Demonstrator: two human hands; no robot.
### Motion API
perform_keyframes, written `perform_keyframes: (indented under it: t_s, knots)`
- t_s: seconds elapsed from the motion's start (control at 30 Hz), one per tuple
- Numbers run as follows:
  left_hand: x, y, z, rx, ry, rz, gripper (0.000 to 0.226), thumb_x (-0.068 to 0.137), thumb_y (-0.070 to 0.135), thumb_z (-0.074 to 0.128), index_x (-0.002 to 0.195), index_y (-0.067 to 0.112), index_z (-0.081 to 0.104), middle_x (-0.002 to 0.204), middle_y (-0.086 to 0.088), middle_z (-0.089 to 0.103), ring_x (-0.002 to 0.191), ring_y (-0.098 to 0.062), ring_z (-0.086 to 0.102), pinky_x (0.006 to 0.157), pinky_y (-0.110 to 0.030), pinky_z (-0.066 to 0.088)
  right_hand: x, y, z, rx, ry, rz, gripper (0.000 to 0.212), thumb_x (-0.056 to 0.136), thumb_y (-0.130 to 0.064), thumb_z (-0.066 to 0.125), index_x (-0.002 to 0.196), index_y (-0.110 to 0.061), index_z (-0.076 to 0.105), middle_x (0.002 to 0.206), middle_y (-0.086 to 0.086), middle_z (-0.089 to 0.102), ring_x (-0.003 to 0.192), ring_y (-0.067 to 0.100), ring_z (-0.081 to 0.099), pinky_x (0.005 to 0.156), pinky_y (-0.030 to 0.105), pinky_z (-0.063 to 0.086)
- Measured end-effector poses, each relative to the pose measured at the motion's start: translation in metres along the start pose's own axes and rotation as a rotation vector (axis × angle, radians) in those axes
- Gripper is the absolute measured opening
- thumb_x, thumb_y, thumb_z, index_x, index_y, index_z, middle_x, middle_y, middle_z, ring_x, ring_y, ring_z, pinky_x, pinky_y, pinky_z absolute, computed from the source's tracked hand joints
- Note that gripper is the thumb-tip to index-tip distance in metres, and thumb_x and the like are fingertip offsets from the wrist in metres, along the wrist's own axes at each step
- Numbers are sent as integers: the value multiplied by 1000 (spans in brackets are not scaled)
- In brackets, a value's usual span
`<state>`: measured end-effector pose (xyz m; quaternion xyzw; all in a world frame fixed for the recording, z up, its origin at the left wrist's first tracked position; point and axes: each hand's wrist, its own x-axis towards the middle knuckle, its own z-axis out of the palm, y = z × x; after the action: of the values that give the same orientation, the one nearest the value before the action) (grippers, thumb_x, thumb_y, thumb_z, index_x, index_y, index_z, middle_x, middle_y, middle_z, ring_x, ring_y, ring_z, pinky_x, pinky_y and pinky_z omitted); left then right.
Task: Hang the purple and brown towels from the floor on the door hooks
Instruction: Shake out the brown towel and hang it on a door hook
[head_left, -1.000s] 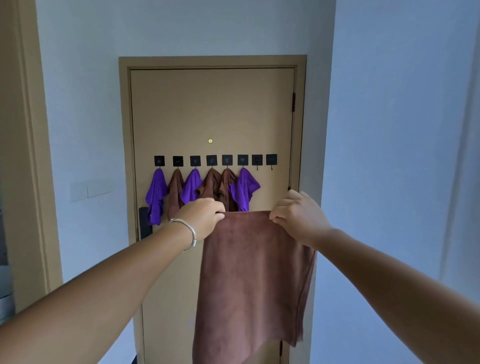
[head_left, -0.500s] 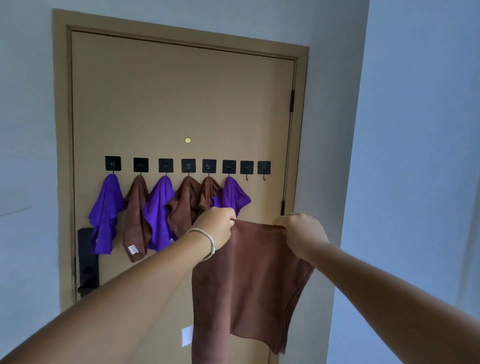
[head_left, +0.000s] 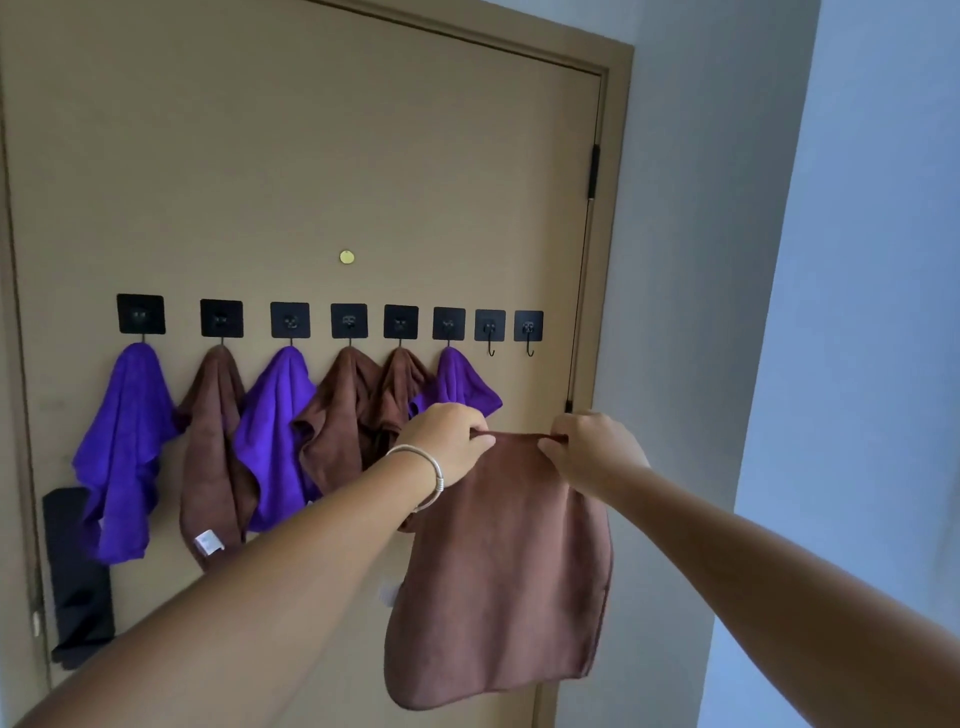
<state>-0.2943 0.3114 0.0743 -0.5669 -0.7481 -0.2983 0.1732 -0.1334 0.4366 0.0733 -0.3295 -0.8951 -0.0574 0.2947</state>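
Both hands keep a pinching grip on the top edge of the brown towel: the left hand has its fingers curled round the left corner, and the right hand nips the right corner, so the edge is stretched almost flat between them at the centre right of the frame while the cloth hangs free below. To do this step well, I think the person should lift the edge up to the first free hook, just above the hands, gather a little cloth there and push it over the hook tip, and let go only when the hook carries the weight; a flat, tight edge may slide off. The second free hook stands just to its right. On the door, six other hooks to the left already carry towels, three purple and three brown, crowded in the middle of the frame. A small brass peephole sits above the row, a black lock handle at lower left, and a pale blue wall fills the right side.
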Motion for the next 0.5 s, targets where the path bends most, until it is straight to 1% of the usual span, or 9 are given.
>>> perform_keyframes:
  t_s: [0.07,0.17,0.2,0.27,0.33,0.37,0.43,0.5]
  knots:
    - [13,-7,8,-6,10,-7,18,91,37,56,78,27,63,79,8,65,78,-14,59,69,-32,49,14,3,8,-9,10,-11,26,96,-40,45,92,-21,62,88,-2,53,84,23,57,69,33,50]
    - [34,-15,21,4,33,-12,20,93,36,54,79,24,61,78,6,64,77,-16,59,65,-30,44,37,11,18,-119,102,-56,29,98,-41,41,97,-24,64,95,-4,58,97,22,53,79,35,46]
    - [42,-17,25,-5,42,-21,20,93,35,53,79,23,60,79,5,64,77,-18,59,65,-30,43,46,14,20,-133,132,-72,29,98,-41,41,97,-24,65,96,-4,60,99,22,51,80,35,44]
    - [59,-20,33,-27,53,-42,19,94,34,52,81,23,59,81,3,65,78,-19,59,65,-30,43,65,21,28,-46,167,-69,28,98,-37,43,94,-20,65,91,-2,62,93,22,53,72,31,42]
    - [79,-23,41,-46,59,-73,19,94,34,51,83,22,60,79,3,64,77,-19,59,65,-31,43,85,28,35,92,174,-13,26,98,-35,43,91,-19,63,82,0,61,80,23,57,61,29,42]
    - [90,-25,45,-54,56,-90,19,93,34,51,82,22,60,76,5,63,77,-19,58,65,-30,42,96,32,39,141,174,2,25,98,-34,43,90,-19,61,80,1,60,76,24,57,59,29,44]
    - [114,-29,53,-54,51,-118,19,93,35,51,79,24,59,71,8,59,75,-18,57,64,-29,39,118,42,50,203,185,-9,22,98,-33,43,89,-21,59,78,1,61,72,23,57,59,31,48]
    - [135,-33,62,-72,63,-163,21,92,35,51,76,24,59,73,8,59,76,-17,58,65,-27,39,139,53,61,261,211,-31,19,97,-32,45,87,-23,58,78,-1,60,72,22,55,58,30,44]
